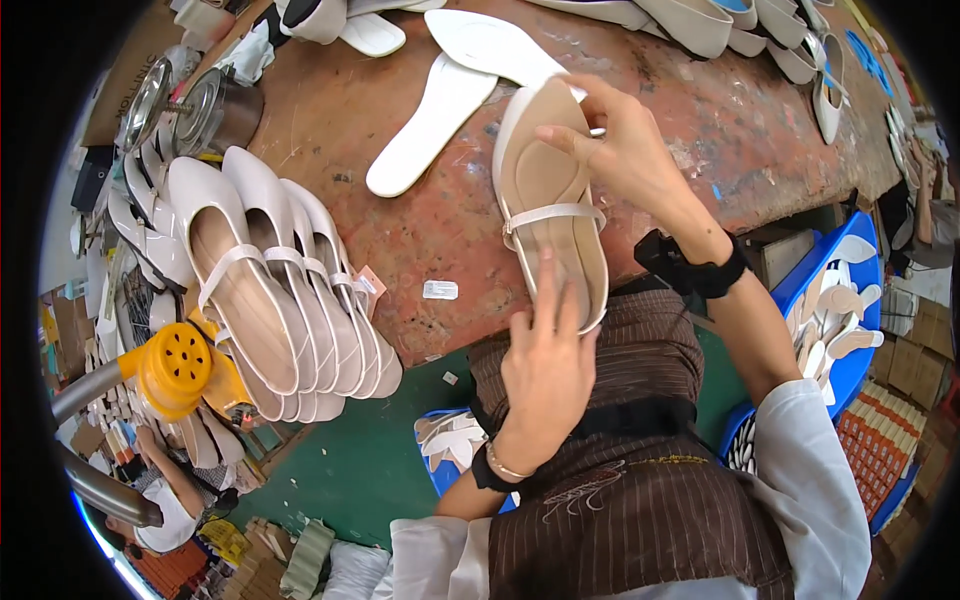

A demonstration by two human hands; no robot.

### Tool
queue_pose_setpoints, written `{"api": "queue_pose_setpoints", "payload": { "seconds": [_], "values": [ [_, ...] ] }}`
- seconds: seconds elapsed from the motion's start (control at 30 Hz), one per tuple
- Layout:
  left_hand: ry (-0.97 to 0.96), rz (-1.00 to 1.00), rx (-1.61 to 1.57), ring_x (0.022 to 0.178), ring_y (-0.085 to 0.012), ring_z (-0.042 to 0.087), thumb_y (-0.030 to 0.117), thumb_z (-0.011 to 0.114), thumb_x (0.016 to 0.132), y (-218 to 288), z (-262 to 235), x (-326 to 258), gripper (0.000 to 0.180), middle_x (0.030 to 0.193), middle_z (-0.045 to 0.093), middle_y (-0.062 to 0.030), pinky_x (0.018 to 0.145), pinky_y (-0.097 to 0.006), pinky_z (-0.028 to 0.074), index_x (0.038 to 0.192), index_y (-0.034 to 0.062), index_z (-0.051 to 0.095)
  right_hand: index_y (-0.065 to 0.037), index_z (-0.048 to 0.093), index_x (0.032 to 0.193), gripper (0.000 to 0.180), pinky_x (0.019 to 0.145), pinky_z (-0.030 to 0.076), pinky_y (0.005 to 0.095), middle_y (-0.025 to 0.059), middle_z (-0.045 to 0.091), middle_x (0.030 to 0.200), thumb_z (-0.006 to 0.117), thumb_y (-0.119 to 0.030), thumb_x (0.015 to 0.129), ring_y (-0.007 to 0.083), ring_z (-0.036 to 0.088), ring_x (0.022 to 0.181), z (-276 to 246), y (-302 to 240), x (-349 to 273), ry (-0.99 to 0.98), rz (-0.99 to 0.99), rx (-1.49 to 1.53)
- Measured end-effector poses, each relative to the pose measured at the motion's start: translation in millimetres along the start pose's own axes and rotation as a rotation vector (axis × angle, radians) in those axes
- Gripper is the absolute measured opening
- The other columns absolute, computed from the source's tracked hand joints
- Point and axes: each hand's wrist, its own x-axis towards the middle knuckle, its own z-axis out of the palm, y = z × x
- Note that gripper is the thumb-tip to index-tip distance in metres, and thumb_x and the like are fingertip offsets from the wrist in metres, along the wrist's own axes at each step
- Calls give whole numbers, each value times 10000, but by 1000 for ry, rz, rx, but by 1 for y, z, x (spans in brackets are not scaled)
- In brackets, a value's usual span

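Cream strapped shoe [548,200] between both hands

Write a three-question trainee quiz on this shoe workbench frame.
1. True or false: both hands hold the cream strapped shoe.
2. Which hand grips the shoe's toe end: left or right?
3. Where does the row of finished shoes lie: A) in the blue bin, B) on the workbench to the person's left, C) on the floor?

Key: 1 true; 2 right, while the left hand supports the heel end; 3 B.
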Motion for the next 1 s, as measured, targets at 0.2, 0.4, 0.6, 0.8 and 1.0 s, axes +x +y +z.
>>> {"api": "queue_pose_setpoints", "payload": {
  "seconds": [0.2, 0.4, 0.6, 0.8, 1.0],
  "values": [
    [-106, 84, 197, 798, -293, 615, 201, 762, 743, -3, 16, 11, 472, 1229, 607, -131, 586, -360, 585, 1152, -4, 647, 5, 548, 1026, 304, 1138, 333, 566, 253, 614, 1182, 633, -38, 737, 392, 620, 1117, 7, 19, -106, -133, -644, -601],
    [-38, 80, 196, 817, -315, 635, 209, 758, 762, 0, 10, 14, 395, 1262, 621, -133, 622, -389, 579, 1111, 36, 694, 26, 581, 1032, 253, 1170, 289, 501, 199, 638, 1006, 595, -63, 795, 362, 648, 992, 49, 39, -38, 116, -775, -747],
    [-54, 91, 147, 823, -296, 643, 193, 778, 745, -10, 13, 15, 498, 1287, 619, -133, 622, -362, 579, 1200, 32, 659, 33, 600, 968, 190, 1172, 277, 503, 185, 632, 942, 595, -36, 791, 350, 645, 939, 56, 55, -56, 153, -747, -788],
    [8, 102, 109, 820, -296, 632, 204, 786, 709, -5, 9, 18, 411, 1248, 637, -126, 604, -382, 564, 1075, 31, 717, 159, 552, 1184, 412, 1160, 271, 569, 337, 604, 1195, 546, -16, 810, 432, 586, 1195, 46, 14, -17, -213, -359, -807],
    [-63, 88, 70, 829, -297, 625, 201, 764, 740, -7, 12, 18, 437, 1180, 645, -112, 623, -395, 560, 1141, 46, 686, 139, 574, 1083, 331, 1187, 238, 518, 301, 617, 1044, 547, -68, 825, 405, 627, 1042, 57, 43, -35, 96, -597, -966]
  ]
}}
